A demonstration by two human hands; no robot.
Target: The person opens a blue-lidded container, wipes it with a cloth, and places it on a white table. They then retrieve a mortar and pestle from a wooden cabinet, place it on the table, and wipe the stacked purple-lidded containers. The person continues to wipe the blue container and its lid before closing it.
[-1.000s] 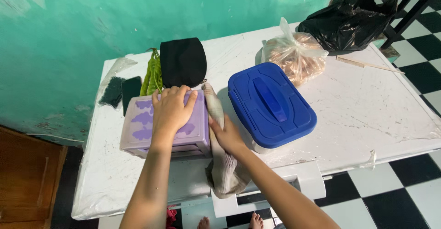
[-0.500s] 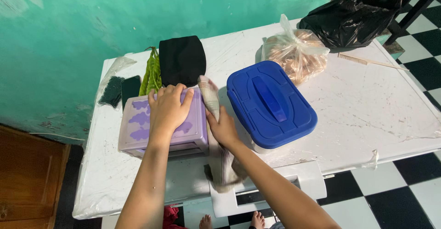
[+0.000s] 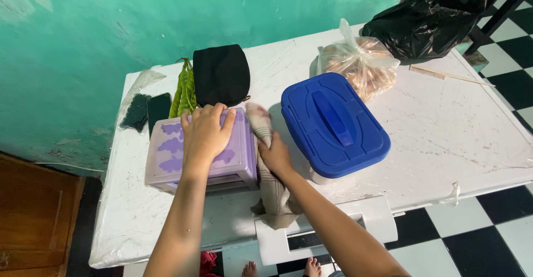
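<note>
Gripping cloth (image 3: 265, 143) in right hand (image 3: 276, 156), beside box (image 3: 169, 157)

One head-worn camera looks steeply down, close over the white table (image 3: 444, 127), facing the green wall (image 3: 139, 16) across the frame's top.

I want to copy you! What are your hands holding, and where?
Right hand grips the striped cloth around its middle. Left hand presses flat on the purple box top.

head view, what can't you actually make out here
- Purple box, head view: its front face is angled away from the camera; the left hand covers part of the top.
- Blue lidded container: lid hides the contents.
- Black bag: opaque, cut by the top edge.
- Cloth: the right hand hides its middle.
</note>
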